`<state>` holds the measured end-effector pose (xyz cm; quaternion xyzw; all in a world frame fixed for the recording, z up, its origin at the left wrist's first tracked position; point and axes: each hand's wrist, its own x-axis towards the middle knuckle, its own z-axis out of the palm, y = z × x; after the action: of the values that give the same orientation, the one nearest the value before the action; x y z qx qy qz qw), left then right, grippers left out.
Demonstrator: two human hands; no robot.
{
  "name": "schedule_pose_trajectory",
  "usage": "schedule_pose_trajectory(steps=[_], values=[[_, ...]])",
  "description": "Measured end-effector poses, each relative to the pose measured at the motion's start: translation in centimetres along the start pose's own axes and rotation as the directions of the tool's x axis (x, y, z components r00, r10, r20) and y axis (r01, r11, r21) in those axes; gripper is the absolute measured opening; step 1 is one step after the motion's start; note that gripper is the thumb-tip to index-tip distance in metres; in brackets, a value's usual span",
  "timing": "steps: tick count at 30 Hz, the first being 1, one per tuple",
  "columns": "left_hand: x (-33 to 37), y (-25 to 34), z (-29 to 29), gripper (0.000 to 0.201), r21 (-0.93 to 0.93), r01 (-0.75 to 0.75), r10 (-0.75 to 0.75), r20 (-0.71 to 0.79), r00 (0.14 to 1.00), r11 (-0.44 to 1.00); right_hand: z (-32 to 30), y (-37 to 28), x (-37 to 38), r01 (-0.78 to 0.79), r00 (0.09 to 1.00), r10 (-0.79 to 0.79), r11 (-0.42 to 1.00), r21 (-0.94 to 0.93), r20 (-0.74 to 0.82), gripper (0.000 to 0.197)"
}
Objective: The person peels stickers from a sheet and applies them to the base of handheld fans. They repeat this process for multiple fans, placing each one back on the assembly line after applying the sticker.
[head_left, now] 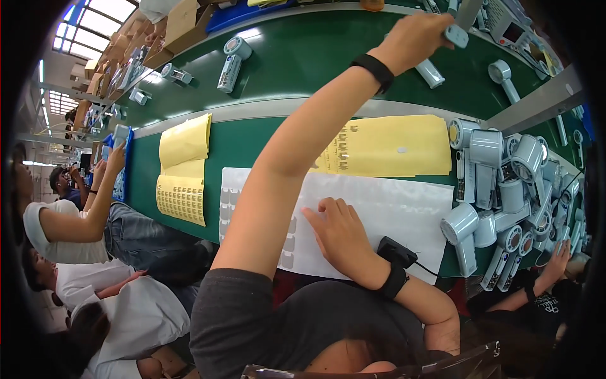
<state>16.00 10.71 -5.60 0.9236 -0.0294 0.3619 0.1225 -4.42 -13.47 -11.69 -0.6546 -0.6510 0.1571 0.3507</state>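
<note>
Smooth pale blue-grey plastic device, its rounded end showing, was over the long green bench, beyond the broad white paper sheet under the right hand and the heap of glossy grey-blue handheld devices to that hand's right. Fingers of the left hand were curled closed around it; the right, half open, seemingly held nothing. Whether lifting or placing was hard to tell, but the step seemed to call for a steady grip.
</note>
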Motion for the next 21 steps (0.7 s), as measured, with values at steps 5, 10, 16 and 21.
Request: schedule_pose_trajectory(steps=[5,10,16,21], values=[[-2.5,2.9,-11.0,0.023,-0.62,0.172,-0.438,-0.306,0.845,0.765,1.4,-1.0,0.3,0.136,0.991,-0.137,0.982,-0.134,-0.002,0.036],[-7.1,3.8,-15.4,0.025,-0.975,-0.084,-0.826,-0.22,0.519,0.207,2.6,-1.1,0.4,0.077,0.996,-0.074,0.993,0.087,-0.043,0.032],[-12.4,-0.2,-16.0,0.024,-0.573,-0.309,-0.232,-0.681,0.694,0.759,2.8,-2.1,0.6,0.039,0.994,-0.021,0.984,0.173,-0.107,0.024],[-11.6,3.9,-19.1,0.026,-0.93,-0.037,-0.771,-0.324,0.548,0.365,3.4,-2.6,1.4,-0.028,0.992,0.042,0.992,0.122,-0.116,0.02]])
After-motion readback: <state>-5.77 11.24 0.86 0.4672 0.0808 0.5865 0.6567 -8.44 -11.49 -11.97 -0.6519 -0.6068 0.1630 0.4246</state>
